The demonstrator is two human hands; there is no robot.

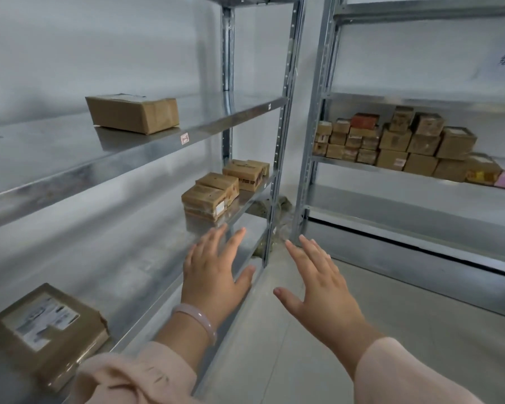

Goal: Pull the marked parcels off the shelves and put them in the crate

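Left hand (213,278) and right hand (322,287) hold nothing, fingers straight and spread. Small brown cardboard parcels (209,199) sit on the grey metal shelf (114,272) just beyond the left fingertips. Their white labels are too blurred to read.

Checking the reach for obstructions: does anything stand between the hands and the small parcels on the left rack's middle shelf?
Nothing visible. The left hand and right hand are open; only bare shelf lies between the left hand's fingertips and the nearest labelled parcel. The crate is out of view.
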